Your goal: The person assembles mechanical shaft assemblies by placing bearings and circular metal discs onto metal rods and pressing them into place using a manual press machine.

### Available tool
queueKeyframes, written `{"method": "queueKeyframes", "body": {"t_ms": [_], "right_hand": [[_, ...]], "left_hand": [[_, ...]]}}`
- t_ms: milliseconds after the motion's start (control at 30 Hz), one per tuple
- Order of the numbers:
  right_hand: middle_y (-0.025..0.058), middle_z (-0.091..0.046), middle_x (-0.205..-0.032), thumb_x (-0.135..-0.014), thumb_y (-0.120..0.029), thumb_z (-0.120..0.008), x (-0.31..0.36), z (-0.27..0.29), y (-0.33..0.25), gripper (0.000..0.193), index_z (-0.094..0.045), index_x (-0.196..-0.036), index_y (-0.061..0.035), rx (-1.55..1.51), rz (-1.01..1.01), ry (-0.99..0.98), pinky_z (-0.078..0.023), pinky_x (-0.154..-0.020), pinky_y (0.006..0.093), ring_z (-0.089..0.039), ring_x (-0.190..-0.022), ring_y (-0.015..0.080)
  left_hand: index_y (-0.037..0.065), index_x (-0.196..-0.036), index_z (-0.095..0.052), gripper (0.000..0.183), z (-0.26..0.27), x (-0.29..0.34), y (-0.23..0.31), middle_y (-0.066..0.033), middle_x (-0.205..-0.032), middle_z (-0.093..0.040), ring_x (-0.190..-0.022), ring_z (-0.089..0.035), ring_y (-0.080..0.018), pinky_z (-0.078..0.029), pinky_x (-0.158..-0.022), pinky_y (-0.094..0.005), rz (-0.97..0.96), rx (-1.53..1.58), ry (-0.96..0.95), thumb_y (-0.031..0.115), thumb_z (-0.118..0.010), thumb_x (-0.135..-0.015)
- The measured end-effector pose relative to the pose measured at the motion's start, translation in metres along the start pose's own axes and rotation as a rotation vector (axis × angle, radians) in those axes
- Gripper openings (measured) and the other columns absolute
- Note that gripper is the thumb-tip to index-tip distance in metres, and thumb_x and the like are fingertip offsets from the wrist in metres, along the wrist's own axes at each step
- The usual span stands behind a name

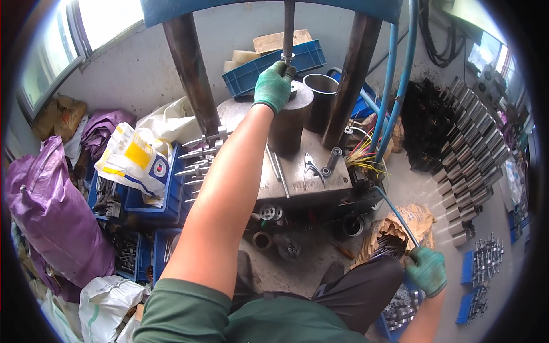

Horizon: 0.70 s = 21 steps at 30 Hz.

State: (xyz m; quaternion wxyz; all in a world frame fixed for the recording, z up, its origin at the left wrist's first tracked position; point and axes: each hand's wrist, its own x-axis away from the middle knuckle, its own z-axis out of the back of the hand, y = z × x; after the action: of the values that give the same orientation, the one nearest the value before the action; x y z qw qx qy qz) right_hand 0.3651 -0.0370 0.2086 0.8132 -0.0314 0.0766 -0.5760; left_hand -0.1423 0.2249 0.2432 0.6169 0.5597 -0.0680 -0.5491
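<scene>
My left hand [273,87], in a green glove, reaches up to the lower end of a vertical steel press rod [289,26]. Its fingers are closed round a small metal part [287,58] there, which they partly hide. Just below stands a thick steel cylinder [286,128] on the press table [274,186]. At the lower right, my right hand [426,270], also gloved in green, is wrapped round the end of a long blue-grey lever [397,214]. Pliers [312,167], small metal bushings [334,158] and thin metal rods [277,171] lie or stand on the table.
Two steel columns [191,68] [351,80] flank the rod. A hollow steel tube [320,94] and a blue crate [274,66] are behind. Shafts with metal pieces [197,163] lie at left beside blue bins [154,200]. Metal cylinders [469,166] are stacked at right.
</scene>
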Motion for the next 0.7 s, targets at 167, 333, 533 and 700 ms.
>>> {"method": "queueKeyframes", "body": {"t_ms": [167,333,533,700], "right_hand": [[0.0192,-0.074,-0.085,-0.079,-0.018,-0.072,-0.015,0.017,0.0,0.016,-0.079,-0.084,-0.004,-0.036,0.02,-0.058,-0.059,-0.074,0.0451,-0.073,-0.077,0.0379],[0.0179,-0.076,-0.092,-0.08,-0.013,-0.07,-0.02,0.019,0.005,0.023,-0.08,-0.099,-0.0041,-0.124,0.081,0.037,-0.06,-0.082,0.0444,-0.074,-0.086,0.0386],[0.0175,-0.075,-0.087,-0.078,-0.006,-0.067,0.002,0.002,0.009,0.015,-0.078,-0.087,-0.0033,-0.072,0.134,-0.095,-0.06,-0.078,0.0456,-0.073,-0.08,0.0382],[0.0181,-0.075,-0.091,-0.081,-0.005,-0.068,0.008,-0.005,0.011,0.015,-0.078,-0.092,-0.0025,-0.116,0.108,-0.053,-0.06,-0.079,0.0438,-0.074,-0.082,0.038]], "left_hand": [[0.007,-0.117,-0.073,0.025,0.0,-0.002,-0.005,-0.02,-0.098,-0.076,-0.088,-0.073,-0.0363,-0.055,-0.081,-0.0439,0.007,-0.011,-0.015,0.029,-0.066,-0.106],[0.005,-0.117,-0.072,0.025,-0.001,-0.003,-0.012,-0.0143,-0.091,-0.073,-0.08,-0.067,-0.0264,-0.054,-0.077,-0.0387,-0.009,0.014,-0.003,0.028,-0.067,-0.107],[0.003,-0.117,-0.072,0.025,-0.001,-0.003,-0.006,-0.0068,-0.087,-0.071,-0.076,-0.061,-0.0149,-0.052,-0.073,-0.0324,0.005,0.024,-0.018,0.026,-0.068,-0.107],[0.009,-0.12,-0.076,0.025,0.0,-0.001,-0.004,-0.0136,-0.088,-0.075,-0.072,-0.07,-0.0211,-0.058,-0.07,-0.0368,0.014,0.112,-0.009,0.027,-0.069,-0.105]]}}
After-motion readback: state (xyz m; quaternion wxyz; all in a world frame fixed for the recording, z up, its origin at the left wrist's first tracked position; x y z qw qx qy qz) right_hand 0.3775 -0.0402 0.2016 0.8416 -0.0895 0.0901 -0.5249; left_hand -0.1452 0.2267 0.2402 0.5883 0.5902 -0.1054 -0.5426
